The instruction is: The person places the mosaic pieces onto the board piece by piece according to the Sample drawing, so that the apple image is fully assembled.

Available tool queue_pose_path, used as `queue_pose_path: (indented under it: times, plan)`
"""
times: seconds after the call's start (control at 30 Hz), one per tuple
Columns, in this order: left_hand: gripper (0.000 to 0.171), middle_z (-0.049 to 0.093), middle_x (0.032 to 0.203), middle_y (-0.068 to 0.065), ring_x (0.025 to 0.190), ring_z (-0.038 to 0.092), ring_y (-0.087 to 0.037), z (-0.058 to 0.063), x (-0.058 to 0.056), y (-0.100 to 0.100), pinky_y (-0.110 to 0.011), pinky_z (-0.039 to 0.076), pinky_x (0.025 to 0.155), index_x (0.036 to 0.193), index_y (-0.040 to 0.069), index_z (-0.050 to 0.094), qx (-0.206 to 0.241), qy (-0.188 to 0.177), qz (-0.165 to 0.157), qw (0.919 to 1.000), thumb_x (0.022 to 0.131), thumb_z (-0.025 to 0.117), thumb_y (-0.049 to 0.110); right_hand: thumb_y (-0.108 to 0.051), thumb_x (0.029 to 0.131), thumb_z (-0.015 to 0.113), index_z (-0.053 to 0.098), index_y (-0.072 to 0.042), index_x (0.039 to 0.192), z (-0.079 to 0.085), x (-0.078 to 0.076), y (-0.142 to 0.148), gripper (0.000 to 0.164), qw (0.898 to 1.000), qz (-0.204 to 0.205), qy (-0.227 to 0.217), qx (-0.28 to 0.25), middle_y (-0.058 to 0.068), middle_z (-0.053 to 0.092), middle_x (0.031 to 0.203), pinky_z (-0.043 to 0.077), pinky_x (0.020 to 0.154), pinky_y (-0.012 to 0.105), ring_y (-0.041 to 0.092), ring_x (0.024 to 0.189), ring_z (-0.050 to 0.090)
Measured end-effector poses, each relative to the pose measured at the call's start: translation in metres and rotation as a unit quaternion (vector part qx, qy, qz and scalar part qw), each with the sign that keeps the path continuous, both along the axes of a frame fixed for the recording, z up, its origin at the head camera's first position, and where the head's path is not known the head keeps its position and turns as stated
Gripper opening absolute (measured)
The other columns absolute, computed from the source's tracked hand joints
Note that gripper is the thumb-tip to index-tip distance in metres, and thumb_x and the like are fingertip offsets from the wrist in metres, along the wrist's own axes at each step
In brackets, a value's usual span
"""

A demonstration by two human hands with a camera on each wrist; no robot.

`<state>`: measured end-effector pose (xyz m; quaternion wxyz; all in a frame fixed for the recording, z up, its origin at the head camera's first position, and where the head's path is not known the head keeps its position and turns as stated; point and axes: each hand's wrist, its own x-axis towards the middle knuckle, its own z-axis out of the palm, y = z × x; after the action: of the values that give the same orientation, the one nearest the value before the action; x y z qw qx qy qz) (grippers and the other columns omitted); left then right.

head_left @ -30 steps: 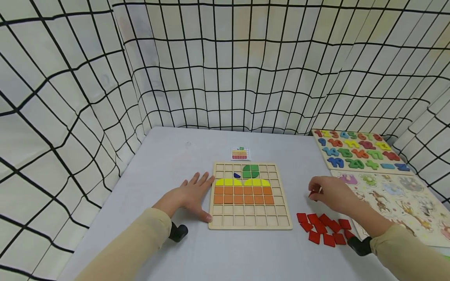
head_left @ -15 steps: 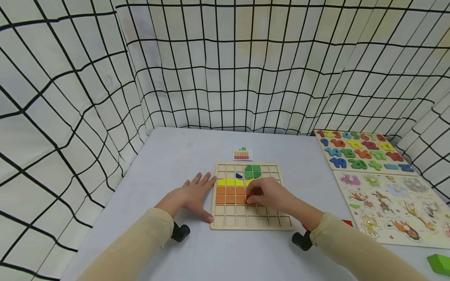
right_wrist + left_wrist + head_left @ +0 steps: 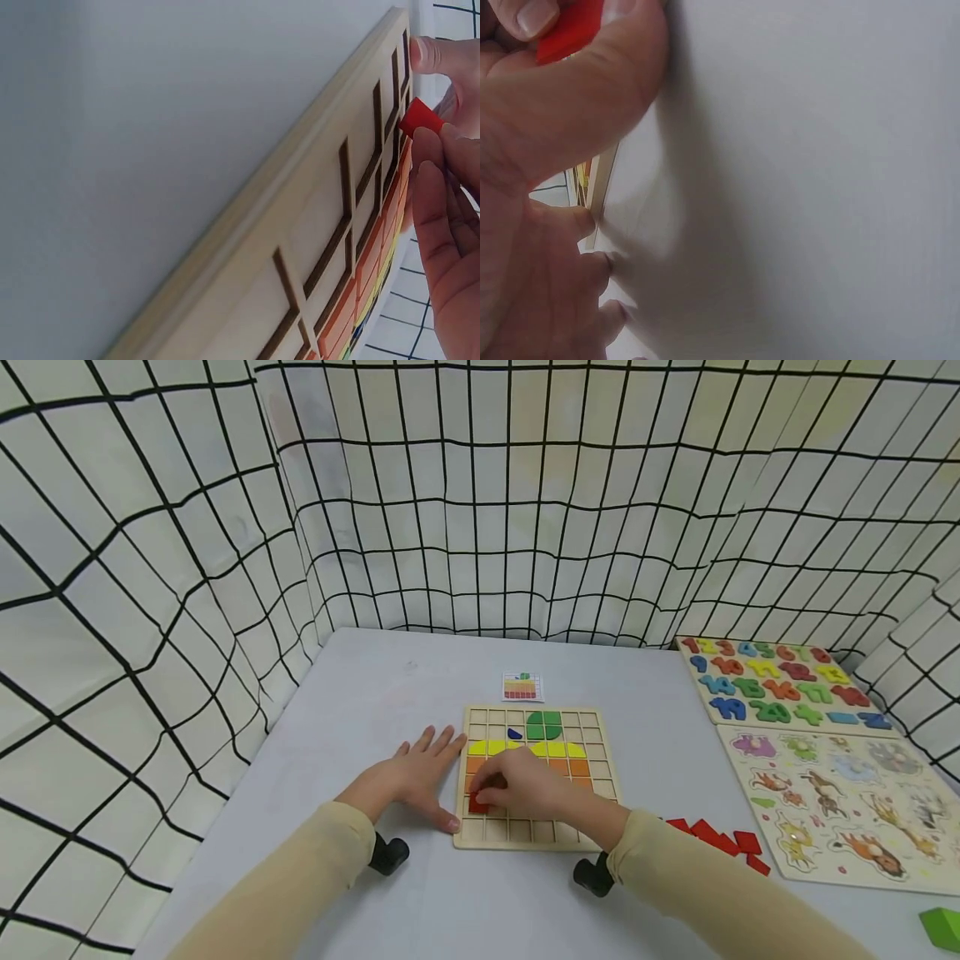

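Note:
A wooden grid board (image 3: 525, 837) lies on the table, with green, blue, yellow and orange pieces set in its upper rows. My right hand (image 3: 525, 783) reaches over it and pinches a red square tile (image 3: 421, 118) between thumb and fingertips. That tile is at the left end of the row below the orange ones, tilted in the right wrist view. My left hand (image 3: 411, 779) lies spread on the table, thumb and fingertips at the board's left edge. In the left wrist view the left thumb (image 3: 592, 97) shows large, with the red tile behind it.
Loose red tiles (image 3: 712, 837) lie right of the board, partly behind the right sleeve. A small picture card (image 3: 522, 687) sits beyond the board. A number puzzle (image 3: 776, 683) and an animal puzzle (image 3: 840, 802) lie at right, a green block (image 3: 941, 928) nearer. Black netting surrounds the table.
My right hand has carried a red tile from beside the loose pile leftward across the board to its left side. The left hand has stayed at the board's edge.

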<state>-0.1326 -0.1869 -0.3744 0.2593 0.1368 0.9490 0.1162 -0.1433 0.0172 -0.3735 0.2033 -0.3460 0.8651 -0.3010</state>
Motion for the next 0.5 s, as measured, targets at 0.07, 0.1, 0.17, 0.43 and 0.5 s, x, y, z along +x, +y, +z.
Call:
queue_pose_path:
  times: [0.07,0.1,0.17,0.43,0.5]
  plan:
    - [0.127,0.003,0.173,-0.016,0.159,-0.002,-0.044,0.0,0.0,0.0,-0.069,0.011,0.123,0.165,0.01,0.012,0.0,0.0,0.0,1.0,0.073,0.087,0.054,-0.012,0.096,0.072,0.079,-0.011,0.102,0.0,0.001,-0.003,0.009,1.0,0.0,0.008,0.005,-0.003,0.076,0.093,0.052,0.074,0.02,0.011,0.083,0.06]
    - [0.127,0.003,0.173,-0.016,0.159,-0.002,-0.044,0.0,-0.001,0.0,-0.069,0.011,0.123,0.165,0.01,0.012,-0.001,-0.001,0.0,1.0,0.073,0.087,0.054,-0.012,0.095,0.073,0.079,-0.011,0.102,0.0,0.002,-0.004,0.009,1.0,0.001,0.012,0.007,-0.003,0.076,0.093,0.052,0.073,0.02,0.011,0.083,0.06]
    - [0.127,0.003,0.173,-0.016,0.159,-0.002,-0.044,0.001,-0.001,0.0,-0.069,0.011,0.123,0.165,0.01,0.012,-0.001,-0.001,-0.001,1.0,0.073,0.087,0.054,-0.012,0.095,0.073,0.079,-0.011,0.101,0.0,0.002,-0.007,0.009,1.0,0.001,0.022,0.014,-0.002,0.075,0.092,0.052,0.072,0.019,0.011,0.082,0.06]
    - [0.127,0.003,0.173,-0.017,0.159,-0.002,-0.044,0.002,0.0,0.0,-0.07,0.01,0.123,0.165,0.009,0.011,0.001,-0.001,-0.002,1.0,0.074,0.087,0.054,-0.012,0.095,0.073,0.079,-0.01,0.1,0.0,0.006,-0.015,0.008,0.998,-0.007,0.051,0.046,-0.002,0.074,0.089,0.052,0.072,0.018,0.01,0.079,0.06]
    - [0.127,0.003,0.173,-0.016,0.159,-0.002,-0.044,0.002,0.0,0.001,-0.069,0.01,0.123,0.165,0.009,0.011,0.0,-0.002,-0.001,1.0,0.074,0.087,0.054,-0.013,0.096,0.073,0.079,-0.01,0.1,0.0,0.007,-0.017,0.009,0.996,-0.009,0.06,0.058,-0.003,0.074,0.089,0.053,0.074,0.017,0.01,0.079,0.06]
